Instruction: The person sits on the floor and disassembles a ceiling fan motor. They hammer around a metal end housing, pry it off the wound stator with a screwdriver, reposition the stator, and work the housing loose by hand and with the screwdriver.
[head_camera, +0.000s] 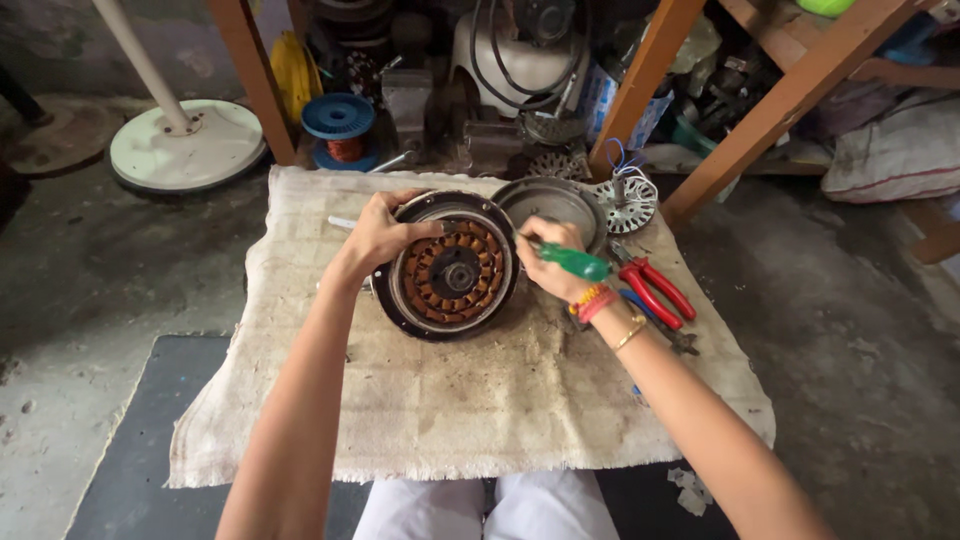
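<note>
A round fan motor (452, 267) with copper windings in a dark ring lies tilted on a burlap cloth (450, 400). My left hand (385, 232) grips its upper left rim and holds it up. My right hand (550, 262) holds a green-handled screwdriver (572, 261), the tip pointing at the motor's right edge. Bangles sit on my right wrist.
A grey metal motor cover (553, 203) lies behind the motor, a white finned rotor part (628, 203) beside it. Red-handled pliers (655, 290) rest right of my hand. A white fan base (185, 145), a blue wire spool (339, 125) and wooden shelf legs (640, 80) stand behind.
</note>
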